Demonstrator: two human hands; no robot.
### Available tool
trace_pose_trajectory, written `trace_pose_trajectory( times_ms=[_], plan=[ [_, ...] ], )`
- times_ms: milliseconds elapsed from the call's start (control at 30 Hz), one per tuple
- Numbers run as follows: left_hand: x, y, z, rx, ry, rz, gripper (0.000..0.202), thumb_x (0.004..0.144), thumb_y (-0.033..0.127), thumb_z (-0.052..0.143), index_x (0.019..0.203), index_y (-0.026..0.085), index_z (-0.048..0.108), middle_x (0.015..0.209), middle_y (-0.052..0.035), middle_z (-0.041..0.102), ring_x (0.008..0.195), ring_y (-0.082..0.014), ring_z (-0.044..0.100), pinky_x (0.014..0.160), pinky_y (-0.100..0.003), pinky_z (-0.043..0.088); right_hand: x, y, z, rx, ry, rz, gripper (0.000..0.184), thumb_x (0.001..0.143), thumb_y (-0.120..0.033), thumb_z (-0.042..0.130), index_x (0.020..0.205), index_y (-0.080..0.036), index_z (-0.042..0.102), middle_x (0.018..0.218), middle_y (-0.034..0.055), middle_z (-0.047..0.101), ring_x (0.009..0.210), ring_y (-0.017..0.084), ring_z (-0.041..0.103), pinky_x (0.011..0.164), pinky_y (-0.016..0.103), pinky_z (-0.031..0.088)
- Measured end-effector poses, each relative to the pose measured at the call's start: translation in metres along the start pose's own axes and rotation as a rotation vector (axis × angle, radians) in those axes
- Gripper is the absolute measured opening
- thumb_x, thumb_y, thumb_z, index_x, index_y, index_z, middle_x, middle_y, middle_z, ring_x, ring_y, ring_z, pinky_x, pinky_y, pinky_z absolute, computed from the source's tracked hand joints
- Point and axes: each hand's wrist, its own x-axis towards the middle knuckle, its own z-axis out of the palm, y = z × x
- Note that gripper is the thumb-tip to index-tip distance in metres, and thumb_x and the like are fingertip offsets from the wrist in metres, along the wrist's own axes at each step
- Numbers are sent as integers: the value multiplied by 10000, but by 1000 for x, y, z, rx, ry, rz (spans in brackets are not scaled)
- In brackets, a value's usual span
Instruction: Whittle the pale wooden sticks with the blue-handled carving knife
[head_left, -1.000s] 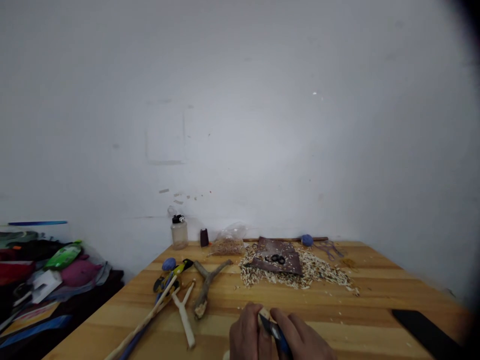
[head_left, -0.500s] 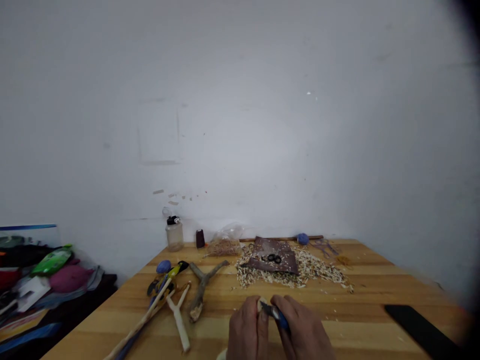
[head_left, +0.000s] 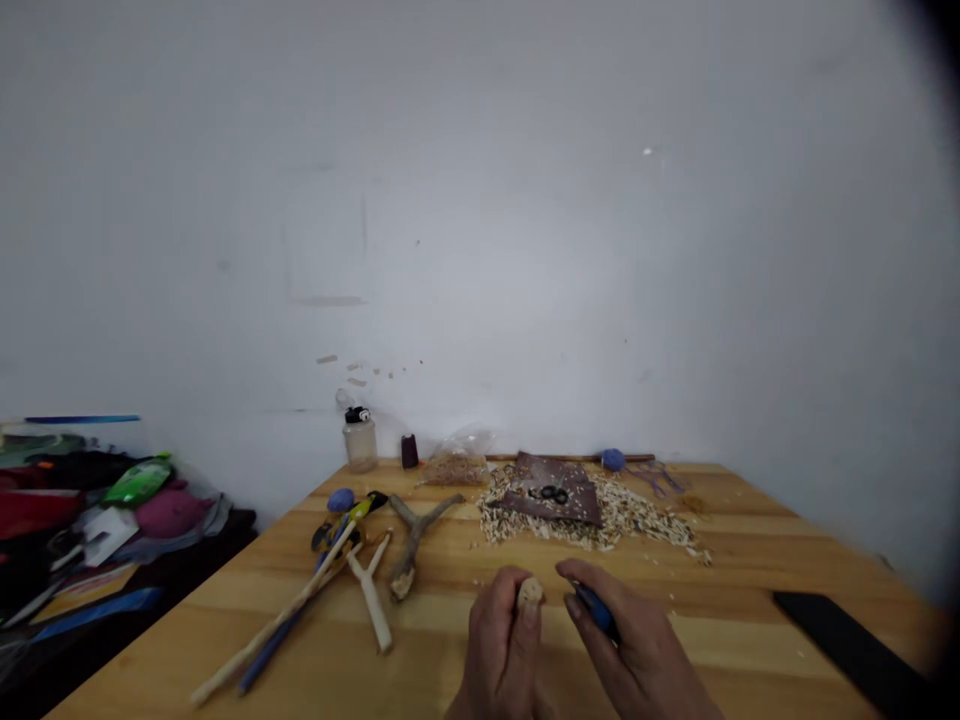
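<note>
My left hand is closed round a pale piece of wood whose cut end sticks up between thumb and fingers. My right hand is closed on a blue-handled knife, held just right of the wood and apart from it. Both hands hover over the near edge of the wooden table. Beyond them lies a heap of wood shavings with a dark brown sheet on top.
Left of my hands lie a forked branch, a peeled forked stick and long sticks. A small bottle, a dark spool and a plastic bag stand by the wall. A black flat object is at right. Clutter is beside the table.
My right hand with the knife has drawn away to the right, off the wood. The view has tilted, so the table sits higher in the picture.
</note>
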Motion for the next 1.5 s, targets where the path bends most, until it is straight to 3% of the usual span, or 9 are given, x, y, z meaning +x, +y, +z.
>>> trace_pose_trajectory(
  times_ms=[133, 300, 500, 600, 767, 867, 1000, 1200, 1500],
  plan=[
    [-9, 6, -3, 0, -25, 32, 331, 919, 427, 346, 820, 175, 538, 659, -14, 500, 625, -138, 477, 568, -236, 361, -13, -20, -7, -94, -20, -78, 305, 896, -194, 412, 1197, -229, 443, 940, 51, 666, 762, 133, 641, 658, 217, 490],
    [1, 10, 1, 49, -81, 129, 263, 932, 347, 340, 830, 182, 518, 714, -21, 520, 660, -138, 495, 602, -245, 361, -2, -29, -6, -293, 37, -106, 301, 883, -198, 389, 1173, -207, 473, 803, 46, 633, 658, 160, 607, 566, 247, 455],
    [67, 1, 4, 115, -107, 103, 310, 919, 396, 370, 719, 194, 492, 587, 27, 454, 545, -115, 434, 536, -233, 332, 46, 37, 5, -202, 62, -43, 278, 888, -228, 409, 1144, -200, 511, 975, 71, 649, 828, 167, 619, 719, 265, 459],
    [115, -13, 0, -65, -80, -89, 342, 892, 490, 374, 794, 194, 514, 559, 55, 439, 470, -100, 410, 463, -216, 316, 79, 76, 5, -44, 173, 135, 236, 898, -311, 431, 1089, -208, 524, 901, 27, 659, 731, 133, 616, 655, 225, 450],
    [160, -42, -9, -235, -225, -176, 369, 895, 504, 363, 955, 186, 540, 602, 59, 449, 486, -76, 387, 483, -201, 295, 107, 95, 21, -38, 76, 198, 212, 869, -309, 448, 1051, -208, 486, 826, 7, 643, 689, 143, 603, 624, 237, 434],
    [166, -56, -12, -276, -284, -195, 332, 906, 480, 368, 965, 186, 510, 588, 72, 395, 495, -71, 348, 486, -197, 271, 103, 95, 38, -120, -72, 120, 190, 868, -247, 408, 1037, -225, 491, 778, -5, 633, 631, 146, 595, 583, 241, 418],
    [163, -66, -16, -274, -379, -229, 298, 880, 483, 435, 906, 188, 467, 608, 78, 378, 509, -63, 340, 480, -183, 274, 94, 106, 46, -366, -31, -31, 313, 812, -144, 400, 1096, -224, 507, 900, 49, 636, 728, 174, 597, 635, 263, 419],
    [155, -59, -7, -220, -465, -333, 337, 862, 521, 417, 817, 188, 445, 571, 68, 442, 416, -56, 367, 387, -172, 305, 95, 114, 39, -562, 12, -102, 330, 745, -92, 442, 1023, -215, 571, 854, 55, 616, 709, 182, 557, 633, 273, 386],
    [140, -51, 7, -55, -318, -476, 196, 799, 349, 438, 665, 211, 398, 489, 81, 424, 296, -58, 350, 269, -179, 234, 96, 106, 50, -653, -213, -40, 461, 723, -37, 475, 1125, -244, 564, 874, 40, 631, 744, 195, 594, 643, 280, 385]
  ],
)
